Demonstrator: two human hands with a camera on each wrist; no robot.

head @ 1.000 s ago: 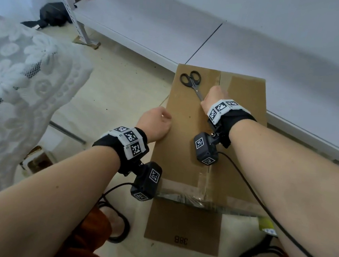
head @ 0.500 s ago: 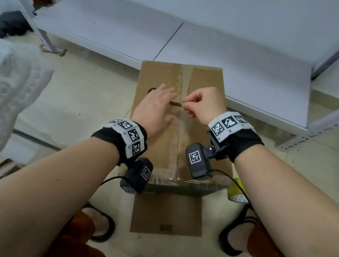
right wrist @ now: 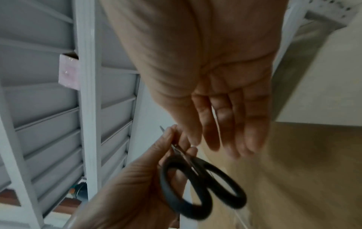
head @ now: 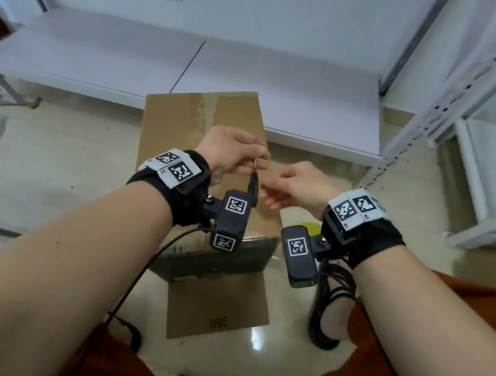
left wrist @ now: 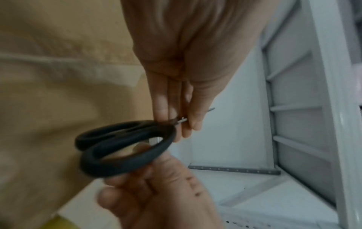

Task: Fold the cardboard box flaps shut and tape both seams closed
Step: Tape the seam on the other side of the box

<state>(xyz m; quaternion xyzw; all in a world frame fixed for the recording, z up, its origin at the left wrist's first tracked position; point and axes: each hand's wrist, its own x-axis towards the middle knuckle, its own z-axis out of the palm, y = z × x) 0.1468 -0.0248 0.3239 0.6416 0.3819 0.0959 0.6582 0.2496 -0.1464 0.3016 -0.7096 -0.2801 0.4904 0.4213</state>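
The brown cardboard box (head: 170,124) lies on the floor, its top flaps shut and a tape strip (head: 209,110) running along the middle seam. At its near end one flap (head: 215,306) lies flat on the floor. My left hand (head: 253,160) is raised above the box and pinches the blades of the black-handled scissors (head: 253,185), tip up and handles hanging down. The left wrist view shows that pinch just above the handles (left wrist: 125,147). My right hand (head: 272,188) hovers beside the handles with relaxed fingers (right wrist: 225,131) and holds nothing.
A low white shelf board (head: 131,59) runs behind the box, and a white metal rack (head: 460,99) stands at the right. A yellow object (head: 311,227) shows beside the box's right side. My sandalled feet (head: 330,318) stand near the open flap.
The scissors have left the box top: my left hand lifted them by the blades, tip up. My right hand let go of the blade and drew back to the right.
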